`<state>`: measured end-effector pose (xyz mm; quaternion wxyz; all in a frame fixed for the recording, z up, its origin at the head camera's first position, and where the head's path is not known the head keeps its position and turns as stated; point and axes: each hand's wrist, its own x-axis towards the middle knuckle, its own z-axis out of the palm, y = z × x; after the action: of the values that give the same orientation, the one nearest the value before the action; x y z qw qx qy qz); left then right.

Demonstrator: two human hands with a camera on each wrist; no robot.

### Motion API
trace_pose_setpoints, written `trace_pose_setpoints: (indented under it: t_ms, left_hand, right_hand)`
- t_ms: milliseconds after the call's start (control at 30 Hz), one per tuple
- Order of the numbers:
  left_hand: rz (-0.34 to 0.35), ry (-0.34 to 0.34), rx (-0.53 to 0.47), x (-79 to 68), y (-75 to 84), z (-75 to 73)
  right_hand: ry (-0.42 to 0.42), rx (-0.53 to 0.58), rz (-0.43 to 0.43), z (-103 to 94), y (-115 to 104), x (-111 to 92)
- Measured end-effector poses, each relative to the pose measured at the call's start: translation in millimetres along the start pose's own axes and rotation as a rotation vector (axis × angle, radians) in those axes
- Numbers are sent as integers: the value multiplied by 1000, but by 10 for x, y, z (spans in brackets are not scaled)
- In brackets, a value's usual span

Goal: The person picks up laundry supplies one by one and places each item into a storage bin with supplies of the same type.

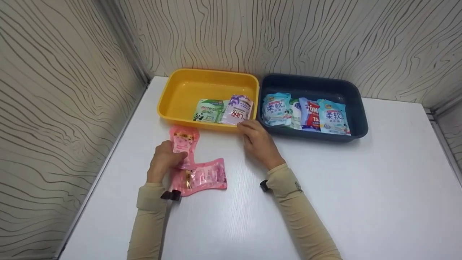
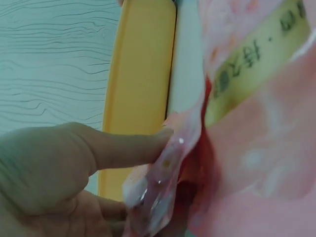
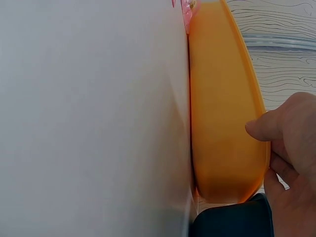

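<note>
My left hand [image 1: 164, 159] pinches the edge of a pink detergent pouch [image 1: 184, 144] between thumb and fingers. In the left wrist view the film of this pouch [image 2: 266, 153] fills the right side, with the thumb laid on its folded edge. A second pink pouch [image 1: 204, 177] lies crosswise on the table, partly under the first. My right hand [image 1: 258, 139] grips the front rim of the yellow bin [image 1: 209, 124] near its right corner. In the right wrist view the thumb is on the outer wall and the fingers curl over the rim.
Inside the yellow bin lie a green pouch [image 1: 209, 110] and a purple pouch [image 1: 239, 108]. To its right stands a dark blue bin [image 1: 314, 134] holding several pouches, among them a light blue one [image 1: 334, 117]. A patterned wall [image 1: 252, 36] rises behind both bins.
</note>
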<state>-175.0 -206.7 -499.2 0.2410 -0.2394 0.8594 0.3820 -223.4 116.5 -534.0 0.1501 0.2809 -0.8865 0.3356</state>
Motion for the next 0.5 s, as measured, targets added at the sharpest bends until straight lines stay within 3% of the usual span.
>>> trace_pose_setpoints:
  t_ms: [233, 500]
  left_hand:
    - [67, 5, 11, 6, -56, -112]
    - [99, 6, 21, -2, -91, -173]
  right_hand:
    - [11, 14, -9, 9, 4, -2]
    - [-8, 29, 22, 4, -6, -5]
